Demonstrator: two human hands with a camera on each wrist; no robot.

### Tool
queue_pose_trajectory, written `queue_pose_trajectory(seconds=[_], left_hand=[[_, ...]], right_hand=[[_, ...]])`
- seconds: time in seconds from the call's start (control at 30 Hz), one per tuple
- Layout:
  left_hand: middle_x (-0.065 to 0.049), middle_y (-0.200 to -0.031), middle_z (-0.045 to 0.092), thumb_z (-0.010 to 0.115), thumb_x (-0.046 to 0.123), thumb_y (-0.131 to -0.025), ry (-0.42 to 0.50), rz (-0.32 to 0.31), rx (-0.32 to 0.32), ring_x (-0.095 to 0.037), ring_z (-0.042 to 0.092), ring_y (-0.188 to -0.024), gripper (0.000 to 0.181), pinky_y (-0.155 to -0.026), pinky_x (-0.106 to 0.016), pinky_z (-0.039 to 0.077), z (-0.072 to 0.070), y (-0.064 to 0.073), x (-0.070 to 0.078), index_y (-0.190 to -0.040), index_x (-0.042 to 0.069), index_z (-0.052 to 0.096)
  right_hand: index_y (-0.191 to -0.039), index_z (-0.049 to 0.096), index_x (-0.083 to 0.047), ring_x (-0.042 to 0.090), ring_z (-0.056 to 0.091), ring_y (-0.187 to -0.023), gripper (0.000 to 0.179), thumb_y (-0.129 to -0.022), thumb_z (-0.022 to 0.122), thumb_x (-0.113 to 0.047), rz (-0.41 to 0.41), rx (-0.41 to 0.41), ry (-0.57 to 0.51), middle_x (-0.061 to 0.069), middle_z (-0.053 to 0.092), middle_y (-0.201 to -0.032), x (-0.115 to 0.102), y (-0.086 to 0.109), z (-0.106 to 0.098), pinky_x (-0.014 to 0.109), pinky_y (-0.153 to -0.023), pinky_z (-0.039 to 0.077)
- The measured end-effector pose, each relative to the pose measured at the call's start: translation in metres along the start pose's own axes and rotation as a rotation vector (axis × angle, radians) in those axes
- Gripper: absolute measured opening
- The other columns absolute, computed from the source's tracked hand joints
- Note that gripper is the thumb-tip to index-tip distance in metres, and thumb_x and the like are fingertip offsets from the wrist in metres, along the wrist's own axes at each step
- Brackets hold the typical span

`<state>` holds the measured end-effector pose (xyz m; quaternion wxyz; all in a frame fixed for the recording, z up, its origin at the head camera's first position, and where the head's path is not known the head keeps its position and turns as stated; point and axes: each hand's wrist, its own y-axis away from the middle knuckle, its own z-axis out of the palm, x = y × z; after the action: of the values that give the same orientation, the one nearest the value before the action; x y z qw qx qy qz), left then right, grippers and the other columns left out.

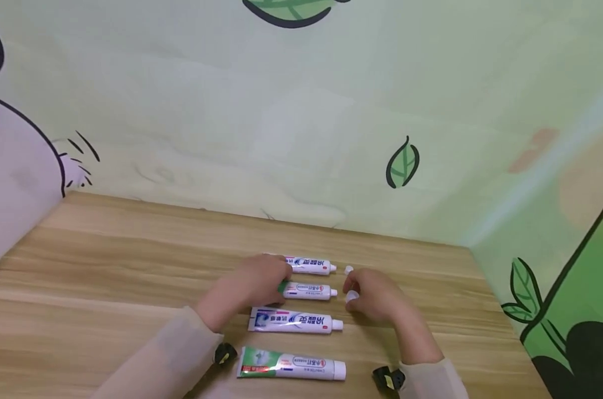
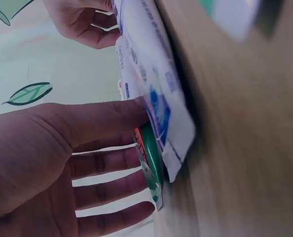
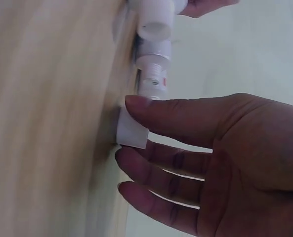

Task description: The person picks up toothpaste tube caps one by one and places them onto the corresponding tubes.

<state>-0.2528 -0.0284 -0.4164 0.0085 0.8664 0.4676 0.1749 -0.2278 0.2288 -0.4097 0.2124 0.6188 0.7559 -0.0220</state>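
My left hand (image 1: 251,279) holds the rear end of a green-and-white toothpaste tube (image 1: 308,291), thumb on its near side and fingers along the far side. That tube's cap is off, baring its nozzle. My right hand (image 1: 377,293) pinches a white cap (image 3: 132,131) between thumb and fingers, close over the wood and just right of the nozzle. Beyond lies an uncapped blue-and-white toothpaste tube (image 1: 311,265), its rear end partly hidden by my left hand. A smaller white cap (image 1: 348,270) is near its nozzle, beside my right fingers.
Nearer me lie a capped blue-and-white tube (image 1: 294,321) and a capped green-and-white tube (image 1: 291,364), roughly parallel to the others. They rest on a wood-grain table (image 1: 132,249). A wall with painted leaves (image 1: 403,163) rises behind it.
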Motion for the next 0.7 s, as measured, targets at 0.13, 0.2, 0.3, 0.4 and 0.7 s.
queue_pose_trajectory(seconds=[0.13, 0.2, 0.3, 0.4, 0.7], left_hand=[[0.001, -0.099, 0.069, 0.084, 0.030, -0.087, -0.010, 0.022, 0.015, -0.016, 0.060, -0.084, 0.023, -0.084, -0.035, 0.055, -0.002, 0.002, -0.004, -0.102, 0.015, 0.074], [0.000, -0.100, 0.069, 0.084, 0.030, -0.086, 0.000, 0.020, 0.010, -0.016, 0.060, -0.084, 0.026, -0.084, -0.036, 0.055, -0.003, 0.004, -0.009, -0.104, 0.014, 0.074], [0.000, -0.097, 0.068, 0.084, 0.028, -0.086, 0.033, 0.006, 0.001, -0.017, 0.058, -0.082, 0.029, -0.080, -0.036, 0.052, -0.003, 0.012, -0.017, -0.106, 0.011, 0.072], [0.001, -0.093, 0.066, 0.084, 0.027, -0.085, 0.066, -0.014, 0.000, -0.017, 0.057, -0.079, 0.032, -0.074, -0.035, 0.050, -0.005, 0.021, -0.024, -0.109, 0.010, 0.072], [-0.003, -0.106, 0.071, 0.083, 0.027, -0.086, 0.029, -0.005, -0.014, -0.017, 0.058, -0.081, 0.041, -0.077, -0.034, 0.053, -0.016, 0.029, -0.030, -0.122, 0.010, 0.073]], right_hand=[[-0.102, 0.073, -0.014, 0.018, 0.057, -0.083, 0.016, -0.088, 0.080, -0.012, -0.016, 0.013, -0.018, 0.000, 0.065, -0.091, -0.003, 0.004, -0.004, 0.037, -0.080, 0.050], [-0.103, 0.073, -0.014, 0.017, 0.057, -0.083, 0.017, -0.088, 0.079, -0.012, -0.035, 0.009, -0.033, 0.000, 0.065, -0.091, -0.005, 0.003, -0.007, 0.036, -0.078, 0.050], [-0.107, 0.075, -0.014, 0.017, 0.057, -0.084, 0.018, -0.089, 0.078, -0.012, -0.065, 0.006, -0.054, 0.000, 0.066, -0.093, -0.011, 0.002, -0.008, 0.035, -0.079, 0.050], [-0.111, 0.076, -0.012, 0.016, 0.059, -0.086, 0.021, -0.090, 0.078, -0.012, -0.102, 0.010, -0.079, -0.001, 0.067, -0.095, -0.019, -0.001, -0.010, 0.036, -0.082, 0.051], [-0.109, 0.078, -0.009, 0.016, 0.060, -0.086, 0.018, -0.091, 0.077, -0.010, -0.166, 0.014, -0.099, 0.001, 0.067, -0.095, -0.028, -0.006, -0.019, 0.033, -0.078, 0.051]])
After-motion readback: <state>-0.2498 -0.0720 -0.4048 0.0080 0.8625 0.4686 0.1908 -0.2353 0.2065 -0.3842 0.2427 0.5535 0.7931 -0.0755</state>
